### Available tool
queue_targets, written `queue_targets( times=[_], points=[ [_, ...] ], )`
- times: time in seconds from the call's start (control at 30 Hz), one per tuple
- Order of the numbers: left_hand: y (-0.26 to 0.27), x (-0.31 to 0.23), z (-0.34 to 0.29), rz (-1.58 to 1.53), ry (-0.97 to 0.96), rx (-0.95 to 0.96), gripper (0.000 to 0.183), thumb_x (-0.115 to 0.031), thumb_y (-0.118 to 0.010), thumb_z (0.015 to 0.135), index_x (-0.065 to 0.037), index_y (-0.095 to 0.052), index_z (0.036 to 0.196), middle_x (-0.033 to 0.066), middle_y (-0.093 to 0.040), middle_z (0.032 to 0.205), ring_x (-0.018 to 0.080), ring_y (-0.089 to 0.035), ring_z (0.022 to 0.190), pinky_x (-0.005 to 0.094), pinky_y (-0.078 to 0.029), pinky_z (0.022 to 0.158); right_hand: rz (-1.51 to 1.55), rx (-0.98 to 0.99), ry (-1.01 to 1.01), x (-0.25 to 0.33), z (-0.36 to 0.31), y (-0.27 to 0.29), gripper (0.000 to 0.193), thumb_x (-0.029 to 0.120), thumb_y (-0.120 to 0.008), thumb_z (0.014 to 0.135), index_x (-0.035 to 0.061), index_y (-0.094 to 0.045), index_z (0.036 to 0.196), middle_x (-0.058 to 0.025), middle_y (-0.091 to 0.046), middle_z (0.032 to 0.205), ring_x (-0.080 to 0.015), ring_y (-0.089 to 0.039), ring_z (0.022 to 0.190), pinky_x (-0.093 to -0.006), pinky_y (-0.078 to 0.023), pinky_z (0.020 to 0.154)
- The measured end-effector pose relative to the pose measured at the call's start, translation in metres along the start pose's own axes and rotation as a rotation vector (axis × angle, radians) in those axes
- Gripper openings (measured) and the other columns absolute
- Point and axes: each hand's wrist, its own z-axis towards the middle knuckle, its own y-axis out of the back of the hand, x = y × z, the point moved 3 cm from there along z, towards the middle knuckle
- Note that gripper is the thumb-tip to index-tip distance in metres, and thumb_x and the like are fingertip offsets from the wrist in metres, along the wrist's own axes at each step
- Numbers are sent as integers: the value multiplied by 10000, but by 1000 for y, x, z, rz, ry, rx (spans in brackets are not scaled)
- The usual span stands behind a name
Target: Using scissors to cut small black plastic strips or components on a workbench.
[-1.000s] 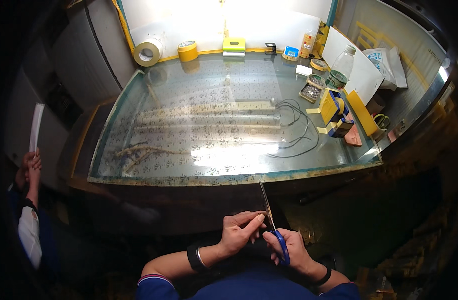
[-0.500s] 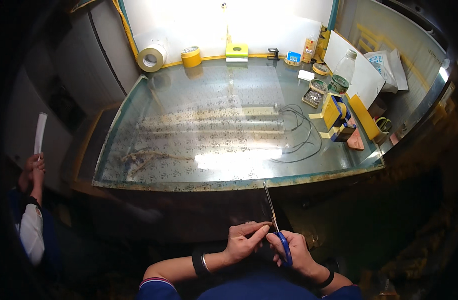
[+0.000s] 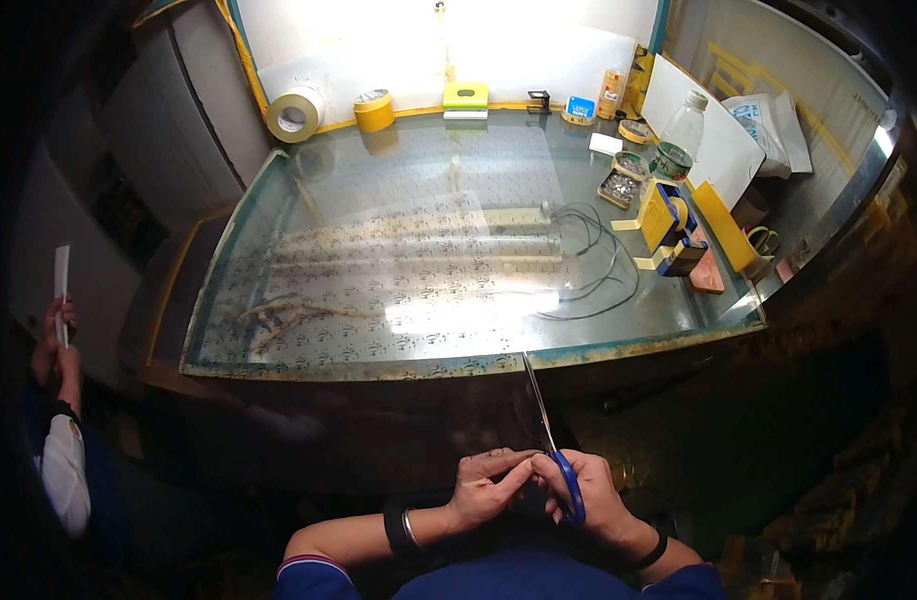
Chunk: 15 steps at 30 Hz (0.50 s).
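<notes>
My right hand (image 3: 593,488) is closed around the blue handles of a pair of scissors (image 3: 570,487). The long metal blades point away from me, and the tip reaches the front edge of the glass table. They look closed or nearly so. My left hand (image 3: 488,484) is beside the right one, its thumb and forefinger pinched together close to the scissors' pivot. Whatever is between those fingertips is too small to make out. Both hands are held in front of my body, short of the table (image 3: 448,372).
Along the back stand a white tape roll (image 3: 296,114), a yellow tape roll (image 3: 374,110) and a green hole punch (image 3: 465,98). Tape dispensers (image 3: 668,225), a plastic bottle (image 3: 683,135) and a cable (image 3: 608,270) are at the right. Far left, another person's hands (image 3: 58,335) hold a white strip (image 3: 61,280).
My hands have come closer together, with the left fingertips now at the scissors' pivot. The view has shifted slightly. At the left, the other person's white strip has moved lower and turned more upright.
</notes>
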Motion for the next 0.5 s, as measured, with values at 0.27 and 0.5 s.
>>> queue_targets(
  times=[0.27,0.5],
  points=[
    [-1,6,-7,47,12,21,164,-68,-584,810,-52,-647,960,20,-585,647,62,-518,503,209,-396,442,66,10,51,-2,5,2,344,344,-580,832,12,-580,743,-6,-543,607,-41,-513,468,-162,-397,381],
    [-1,4,-10,81,23,35,159,-68,-585,808,-56,-652,951,29,-582,642,66,-516,504,214,-398,443,42,-13,47,2,4,-1,364,362,-578,830,11,-576,732,-3,-531,569,-40,-503,443,-162,-394,380]
  ],
)
